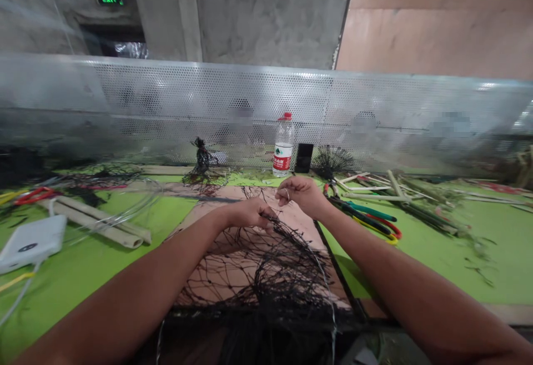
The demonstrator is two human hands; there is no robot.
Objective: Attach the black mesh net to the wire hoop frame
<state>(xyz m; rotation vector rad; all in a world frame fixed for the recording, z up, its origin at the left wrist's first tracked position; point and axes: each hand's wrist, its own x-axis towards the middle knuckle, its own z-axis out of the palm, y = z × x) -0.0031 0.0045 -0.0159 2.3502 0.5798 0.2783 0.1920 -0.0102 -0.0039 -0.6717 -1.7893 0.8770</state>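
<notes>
A black knotted net (254, 276) spreads over a plywood board (287, 226) in front of me, bunched thickly near my body. My left hand (248, 213) pinches a strand of the net at the board's middle. Just beyond it, my right hand (302, 195) has its fingertips closed on a thin silver wire (287, 193), which is hard to make out between the fingers. Another length of pale wire (326, 282) runs down over the net. The hands are close together but apart.
A green work table holds pliers with coloured handles (366, 218) and bundled sticks (400, 198) at right. At left lie a white power bank (32, 242), pale tubes (94, 222) and red-handled scissors (35, 196). A water bottle (283, 146) and a perforated metal barrier (266, 107) stand beyond.
</notes>
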